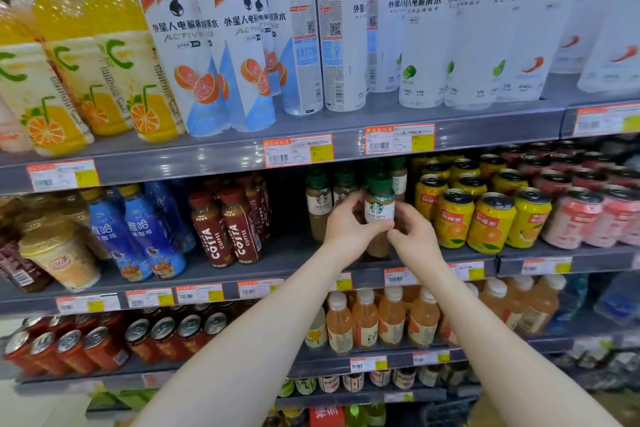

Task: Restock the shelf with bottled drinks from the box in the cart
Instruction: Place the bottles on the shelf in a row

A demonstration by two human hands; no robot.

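A green-capped coffee latte bottle (379, 204) stands upright at the front of the middle shelf (298, 272). My left hand (346, 229) wraps its left side. My right hand (414, 236) pinches its lower right side. Both hands hold this one bottle. More bottles of the same latte (318, 201) stand just left and behind it. The box and the cart are out of view.
Brown coffee bottles (228, 229) stand to the left past a dark gap, yellow orange-drink cans (485, 218) close on the right. Large water and juice bottles (304, 38) fill the shelf above. Peach-coloured bottles (391, 315) and red cans (69, 347) sit on the shelf below.
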